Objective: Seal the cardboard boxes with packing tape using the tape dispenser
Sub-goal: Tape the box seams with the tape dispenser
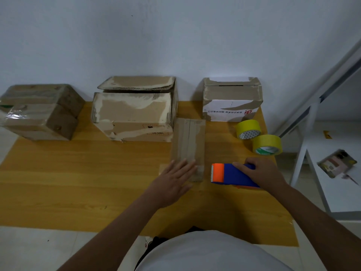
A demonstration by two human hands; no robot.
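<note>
A small flat cardboard box [188, 141] lies on the wooden table [78, 182], with tape strips running along its top. My left hand [173, 182] rests flat, fingers straight, on the box's near end. My right hand [261, 174] grips the blue and orange tape dispenser [228, 174], which lies on the table just right of the box, its toothed orange end pointing left. Behind stand a large open-flapped box [132, 116], a white-fronted box [231, 100] and a tape-wrapped box [39, 112] at the far left.
Two yellow tape rolls [249, 129] [267, 144] sit at the table's right edge. A white stand [332, 173] with a small packet [337, 163] is beyond that edge. A wall closes off the back. My torso is at the near edge.
</note>
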